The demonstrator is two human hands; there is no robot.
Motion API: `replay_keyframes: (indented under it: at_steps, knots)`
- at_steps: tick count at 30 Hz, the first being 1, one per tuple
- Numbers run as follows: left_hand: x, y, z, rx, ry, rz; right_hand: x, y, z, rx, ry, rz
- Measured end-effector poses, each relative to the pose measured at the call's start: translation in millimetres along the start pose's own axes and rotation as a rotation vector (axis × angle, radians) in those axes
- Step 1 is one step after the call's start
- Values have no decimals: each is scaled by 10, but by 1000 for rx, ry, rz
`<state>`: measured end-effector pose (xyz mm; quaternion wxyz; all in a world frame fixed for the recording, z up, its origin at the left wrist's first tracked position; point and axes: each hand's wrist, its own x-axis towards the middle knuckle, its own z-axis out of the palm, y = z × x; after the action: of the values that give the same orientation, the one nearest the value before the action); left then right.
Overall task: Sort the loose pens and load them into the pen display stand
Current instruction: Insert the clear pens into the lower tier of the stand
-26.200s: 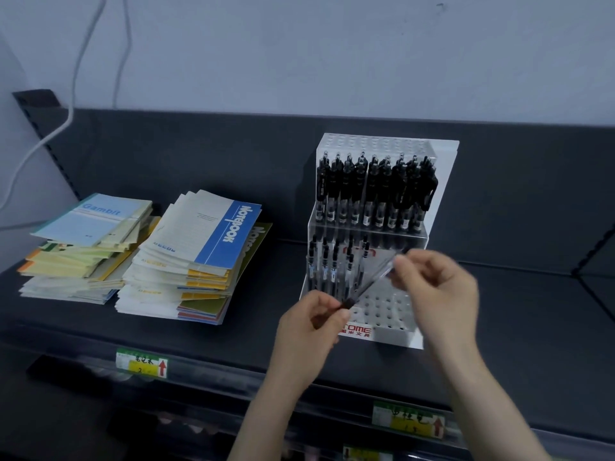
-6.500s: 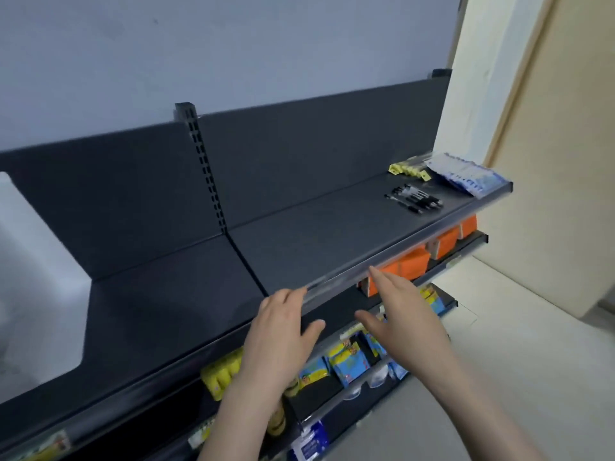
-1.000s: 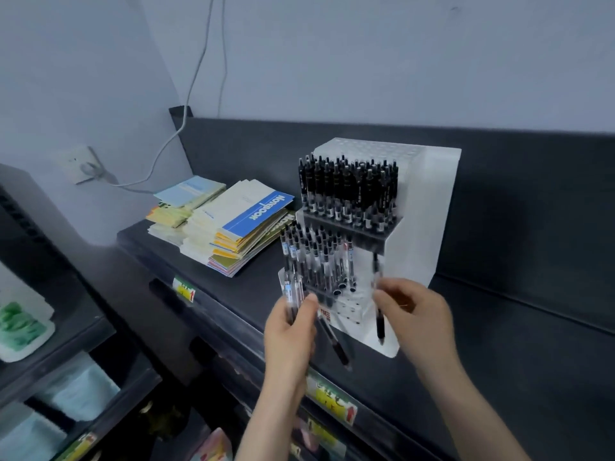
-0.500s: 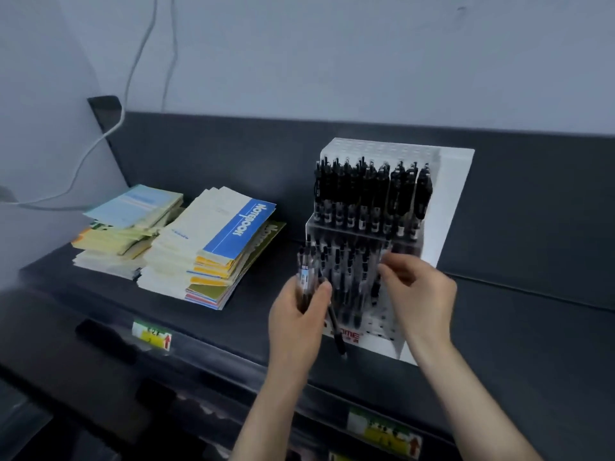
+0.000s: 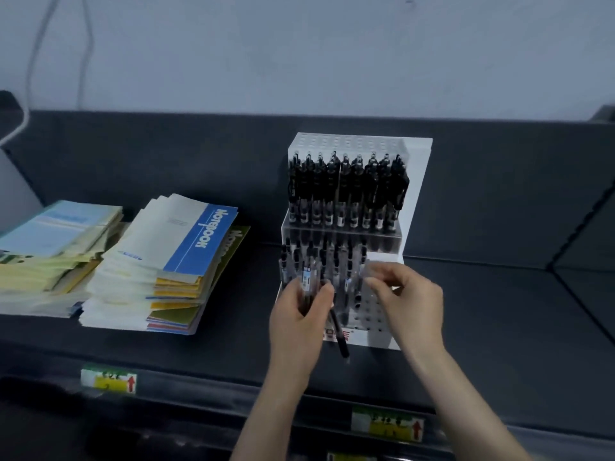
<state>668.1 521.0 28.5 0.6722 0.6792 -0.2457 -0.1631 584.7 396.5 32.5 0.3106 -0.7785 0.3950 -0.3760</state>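
On the long dark grey shelf (image 5: 499, 311), two piles of paper notebooks (image 5: 173, 261) lay to the left, and the white and clear plastic pen display stand (image 5: 416, 194) stood in the middle. Its top row of black pens (image 5: 346, 191) was full. The lower step had more black pens (image 5: 332, 257) on its left side, with bare little holes (image 5: 369, 311) on the right. The left hand (image 5: 296, 321) gripped a small bunch of loose black pens (image 5: 307, 277) just in front of the stand's left side, and one pen (image 5: 339, 334) stuck out below the fist, pointing down. That grip looked the same as half a second before. The right hand (image 5: 409, 301) had changed. Back then its fingers pinched a pen at the lower step. Now they were curled near the same spot and blurred, so I could not tell if they held a pen or had let it go. My guess was that one more pen had just gone into a hole. Some holes were bare, so the job was not done.
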Motion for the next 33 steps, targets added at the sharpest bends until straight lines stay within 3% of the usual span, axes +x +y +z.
replay_keyframes:
  at_steps: [4,8,11,14,18,20,33]
  knots:
    - [54,64,78,-33,-14,2,-149,-53,-177,134,18,4]
    - [52,155,190,-51,-46,28,-181,-159,-275,155,-276,2]
    - [39,209,236,-52,-47,34,-193,-205,-266,127,-357,-20]
    - [22,259,246,-67,-52,30,-162,-227,-293,162,-298,-65]
    - [-12,269,153,-43,-12,69,-25,-210,-364,320,-54,-92]
    - [-33,268,92,-50,21,77,39,-198,-357,367,-11,-86]
    - [-137,217,-24,-103,12,15,59,14,-18,112,-113,-33]
